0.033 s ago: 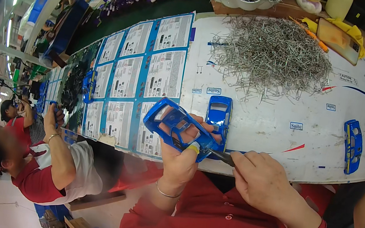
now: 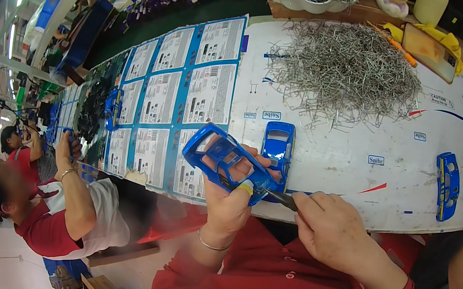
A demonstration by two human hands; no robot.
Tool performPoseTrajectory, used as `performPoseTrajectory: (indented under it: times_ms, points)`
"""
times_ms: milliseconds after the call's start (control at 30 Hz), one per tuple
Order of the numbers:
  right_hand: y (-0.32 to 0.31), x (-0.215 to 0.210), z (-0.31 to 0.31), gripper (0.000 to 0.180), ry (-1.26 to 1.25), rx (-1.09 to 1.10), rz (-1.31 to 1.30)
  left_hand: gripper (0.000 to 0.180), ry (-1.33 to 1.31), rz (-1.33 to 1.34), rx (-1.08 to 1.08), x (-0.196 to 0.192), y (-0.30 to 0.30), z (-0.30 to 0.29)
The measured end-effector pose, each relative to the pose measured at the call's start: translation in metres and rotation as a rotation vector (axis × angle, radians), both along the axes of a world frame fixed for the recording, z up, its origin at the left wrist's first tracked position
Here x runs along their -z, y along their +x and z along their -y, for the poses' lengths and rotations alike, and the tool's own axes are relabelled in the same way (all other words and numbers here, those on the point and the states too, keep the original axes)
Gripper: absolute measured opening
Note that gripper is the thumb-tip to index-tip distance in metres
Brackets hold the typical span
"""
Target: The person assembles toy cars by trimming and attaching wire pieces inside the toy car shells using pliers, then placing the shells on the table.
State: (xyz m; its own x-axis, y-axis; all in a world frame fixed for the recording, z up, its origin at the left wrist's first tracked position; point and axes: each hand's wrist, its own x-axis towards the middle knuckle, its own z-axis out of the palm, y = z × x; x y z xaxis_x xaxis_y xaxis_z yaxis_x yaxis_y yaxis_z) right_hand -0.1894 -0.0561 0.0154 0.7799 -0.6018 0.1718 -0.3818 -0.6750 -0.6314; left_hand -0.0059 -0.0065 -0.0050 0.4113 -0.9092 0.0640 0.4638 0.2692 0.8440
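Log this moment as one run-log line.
left hand: holds blue toy car shell | right hand: holds dark tool, tip at shell | table: wire pile

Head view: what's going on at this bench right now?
A person in a red shirt holds a blue toy car body upside down in the left hand. The right hand holds a dark tool with its tip at the body's rear end. On the white table just behind sits another blue car, with a third car at the right and a heap of metal pins beyond. A co-worker sits to the left.
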Motion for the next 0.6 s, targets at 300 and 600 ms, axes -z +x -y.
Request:
performPoseTrajectory:
  times_ms: [300, 600]
  points:
    - [0.005, 0.006, -0.003, 0.035, -0.147, 0.021, -0.037, 0.059, 0.021, 0.043, -0.072, 0.01, 0.005, -0.001]
    - [0.006, 0.004, -0.004, 0.036, -0.201, 0.016, -0.046, 0.052, 0.037, 0.002, -0.086, -0.001, 0.001, 0.001]
